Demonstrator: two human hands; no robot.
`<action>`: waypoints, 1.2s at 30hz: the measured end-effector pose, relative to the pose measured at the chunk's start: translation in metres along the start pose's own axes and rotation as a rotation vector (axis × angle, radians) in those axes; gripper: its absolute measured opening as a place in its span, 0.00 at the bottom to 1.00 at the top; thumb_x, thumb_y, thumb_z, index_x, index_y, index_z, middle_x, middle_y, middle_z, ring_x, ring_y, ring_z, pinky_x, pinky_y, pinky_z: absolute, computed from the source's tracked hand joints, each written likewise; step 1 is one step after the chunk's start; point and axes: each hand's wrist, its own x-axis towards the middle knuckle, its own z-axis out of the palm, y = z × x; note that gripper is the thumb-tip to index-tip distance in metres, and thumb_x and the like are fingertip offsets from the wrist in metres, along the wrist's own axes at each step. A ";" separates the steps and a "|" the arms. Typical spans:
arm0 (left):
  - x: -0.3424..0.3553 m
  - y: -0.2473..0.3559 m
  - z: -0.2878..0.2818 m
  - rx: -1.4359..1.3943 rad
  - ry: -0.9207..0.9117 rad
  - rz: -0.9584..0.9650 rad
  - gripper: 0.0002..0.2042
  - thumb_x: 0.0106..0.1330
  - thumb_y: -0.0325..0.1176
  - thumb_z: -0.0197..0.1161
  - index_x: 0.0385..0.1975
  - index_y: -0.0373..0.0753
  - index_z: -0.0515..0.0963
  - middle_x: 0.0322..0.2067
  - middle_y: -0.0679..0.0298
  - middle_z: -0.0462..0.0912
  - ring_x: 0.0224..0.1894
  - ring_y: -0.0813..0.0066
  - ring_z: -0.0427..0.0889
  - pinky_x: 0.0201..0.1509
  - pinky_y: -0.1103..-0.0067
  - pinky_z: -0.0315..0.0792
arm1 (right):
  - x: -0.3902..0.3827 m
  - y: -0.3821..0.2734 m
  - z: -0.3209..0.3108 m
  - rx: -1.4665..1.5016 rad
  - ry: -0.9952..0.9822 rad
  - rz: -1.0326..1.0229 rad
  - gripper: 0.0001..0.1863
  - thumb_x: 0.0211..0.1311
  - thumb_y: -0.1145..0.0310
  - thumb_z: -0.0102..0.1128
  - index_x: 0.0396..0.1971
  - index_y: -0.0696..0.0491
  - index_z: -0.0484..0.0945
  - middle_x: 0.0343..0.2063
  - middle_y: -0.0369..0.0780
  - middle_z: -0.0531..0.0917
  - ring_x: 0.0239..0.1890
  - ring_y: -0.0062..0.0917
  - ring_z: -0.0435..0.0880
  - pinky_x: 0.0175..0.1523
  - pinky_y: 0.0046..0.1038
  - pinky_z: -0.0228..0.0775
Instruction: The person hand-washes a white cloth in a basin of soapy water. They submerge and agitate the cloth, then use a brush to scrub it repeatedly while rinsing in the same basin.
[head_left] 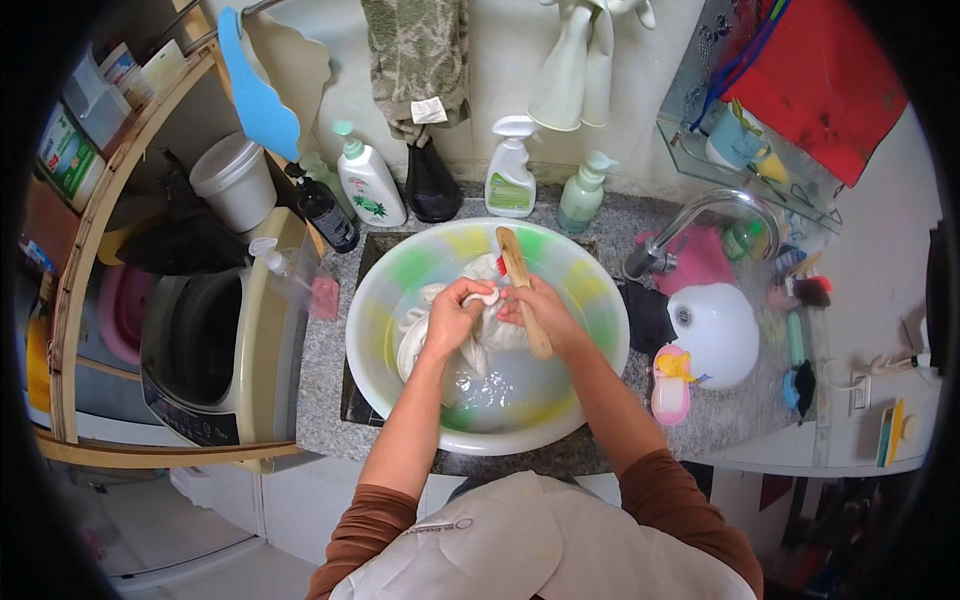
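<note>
A wide white plastic basin (pixel 595 335) with yellow and green patches holds water and white cloth (pixel 415 345) in the middle of the counter. My left hand (pixel 455 315) is closed, pinching a small white part of the cloth (pixel 483 298) above the water. My right hand (pixel 540 315) is closed round a wooden brush (pixel 513 255) with red bristles, held nearly upright beside my left hand, its fingertips close to the pinched cloth.
Several pump and spray bottles (pixel 370 185) line the back of the granite counter (pixel 320 390). A tap (pixel 700 215), white round dish (pixel 720 335) and pink soap dish (pixel 670 390) sit right. A washing machine (pixel 200 350) stands left, and rubber gloves (pixel 565 70) hang above.
</note>
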 end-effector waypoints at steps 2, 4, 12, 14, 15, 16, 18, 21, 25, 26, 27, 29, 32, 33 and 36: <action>-0.001 -0.002 -0.001 0.054 0.045 0.028 0.10 0.49 0.14 0.53 0.29 0.34 0.77 0.39 0.61 0.77 0.44 0.74 0.75 0.49 0.82 0.66 | -0.004 -0.003 0.004 0.029 -0.035 -0.017 0.25 0.55 0.71 0.54 0.52 0.56 0.57 0.34 0.41 0.74 0.29 0.25 0.78 0.40 0.29 0.77; -0.002 0.003 0.001 0.167 0.063 0.085 0.10 0.48 0.14 0.54 0.27 0.35 0.78 0.37 0.62 0.76 0.43 0.73 0.75 0.49 0.81 0.66 | -0.004 -0.001 0.001 0.053 -0.066 -0.031 0.24 0.55 0.71 0.54 0.51 0.56 0.58 0.34 0.42 0.73 0.29 0.25 0.79 0.40 0.29 0.77; -0.003 0.003 0.005 0.177 0.048 0.053 0.10 0.49 0.16 0.57 0.31 0.35 0.77 0.35 0.63 0.76 0.40 0.76 0.75 0.46 0.82 0.68 | 0.001 0.005 -0.014 0.079 -0.131 -0.047 0.24 0.56 0.73 0.51 0.53 0.55 0.58 0.33 0.41 0.72 0.28 0.24 0.78 0.38 0.29 0.77; -0.002 0.009 0.012 0.051 0.040 -0.069 0.11 0.51 0.18 0.59 0.35 0.35 0.76 0.35 0.64 0.77 0.37 0.78 0.76 0.43 0.84 0.69 | -0.002 0.000 -0.013 0.041 -0.100 -0.064 0.24 0.56 0.74 0.50 0.54 0.55 0.57 0.30 0.39 0.73 0.24 0.22 0.77 0.33 0.27 0.76; 0.001 0.006 0.011 0.079 0.076 -0.068 0.11 0.52 0.19 0.59 0.37 0.34 0.75 0.35 0.64 0.77 0.36 0.79 0.76 0.42 0.84 0.69 | -0.004 -0.002 -0.012 0.024 -0.081 -0.074 0.25 0.57 0.74 0.50 0.55 0.54 0.57 0.29 0.38 0.73 0.23 0.22 0.76 0.30 0.26 0.76; 0.001 0.001 0.008 0.104 0.113 -0.066 0.11 0.53 0.20 0.60 0.38 0.34 0.74 0.35 0.64 0.78 0.36 0.80 0.76 0.41 0.85 0.70 | -0.003 0.000 -0.015 -0.015 -0.124 -0.082 0.25 0.57 0.74 0.50 0.55 0.54 0.57 0.27 0.38 0.73 0.21 0.21 0.75 0.28 0.25 0.74; 0.005 -0.009 0.002 0.168 0.170 -0.078 0.11 0.54 0.22 0.60 0.38 0.34 0.74 0.32 0.64 0.79 0.35 0.81 0.76 0.40 0.85 0.70 | 0.003 -0.001 -0.030 -0.090 -0.191 -0.110 0.26 0.57 0.73 0.49 0.56 0.54 0.56 0.23 0.36 0.72 0.18 0.20 0.74 0.23 0.24 0.71; 0.004 -0.021 -0.014 0.199 0.252 -0.176 0.10 0.56 0.24 0.60 0.38 0.34 0.74 0.33 0.66 0.78 0.34 0.82 0.75 0.39 0.86 0.69 | -0.025 -0.024 -0.012 0.029 -0.199 -0.183 0.25 0.58 0.72 0.48 0.57 0.53 0.56 0.19 0.35 0.70 0.14 0.18 0.72 0.21 0.21 0.66; 0.006 -0.014 -0.008 0.080 0.272 -0.208 0.10 0.56 0.23 0.60 0.38 0.33 0.74 0.31 0.66 0.78 0.32 0.83 0.75 0.37 0.86 0.69 | -0.042 -0.030 -0.030 -1.386 0.018 -0.225 0.30 0.55 0.69 0.50 0.59 0.48 0.54 0.29 0.47 0.78 0.22 0.38 0.79 0.29 0.36 0.71; 0.002 -0.012 -0.010 0.076 0.283 -0.216 0.10 0.56 0.23 0.60 0.38 0.33 0.75 0.31 0.66 0.78 0.32 0.83 0.75 0.37 0.85 0.69 | -0.056 -0.038 -0.032 -1.188 0.045 -0.191 0.31 0.54 0.66 0.50 0.60 0.44 0.54 0.35 0.50 0.78 0.30 0.44 0.79 0.34 0.41 0.70; 0.001 -0.011 -0.011 0.072 0.297 -0.224 0.10 0.56 0.23 0.60 0.38 0.34 0.75 0.31 0.66 0.78 0.31 0.83 0.75 0.37 0.85 0.69 | -0.061 -0.044 -0.042 -1.301 0.124 -0.294 0.31 0.55 0.66 0.48 0.60 0.43 0.54 0.35 0.50 0.78 0.30 0.44 0.79 0.35 0.41 0.70; 0.000 -0.014 -0.009 -0.004 0.283 -0.237 0.10 0.56 0.23 0.60 0.38 0.34 0.75 0.31 0.66 0.78 0.31 0.82 0.75 0.38 0.85 0.69 | -0.079 -0.065 -0.064 -1.514 0.261 -0.339 0.29 0.56 0.65 0.46 0.60 0.41 0.54 0.35 0.48 0.78 0.32 0.42 0.79 0.34 0.41 0.70; 0.001 -0.009 -0.008 -0.045 0.290 -0.251 0.10 0.56 0.22 0.60 0.38 0.35 0.75 0.32 0.66 0.78 0.32 0.82 0.74 0.38 0.85 0.69 | -0.095 -0.073 -0.117 -1.760 0.439 -0.520 0.28 0.54 0.69 0.45 0.58 0.37 0.59 0.30 0.46 0.78 0.29 0.43 0.78 0.31 0.40 0.70; 0.001 -0.008 -0.006 -0.049 0.295 -0.258 0.10 0.56 0.22 0.60 0.38 0.35 0.75 0.32 0.66 0.78 0.32 0.81 0.74 0.38 0.85 0.69 | -0.094 -0.067 -0.141 -1.817 0.498 -0.506 0.27 0.53 0.71 0.47 0.56 0.35 0.63 0.28 0.46 0.76 0.28 0.42 0.78 0.32 0.40 0.69; 0.002 -0.020 -0.009 -0.052 0.289 -0.246 0.11 0.56 0.24 0.61 0.40 0.36 0.75 0.33 0.66 0.78 0.34 0.81 0.75 0.39 0.84 0.69 | -0.095 -0.056 -0.180 -1.981 0.520 -0.456 0.30 0.52 0.70 0.53 0.57 0.32 0.62 0.29 0.43 0.72 0.29 0.39 0.76 0.32 0.39 0.69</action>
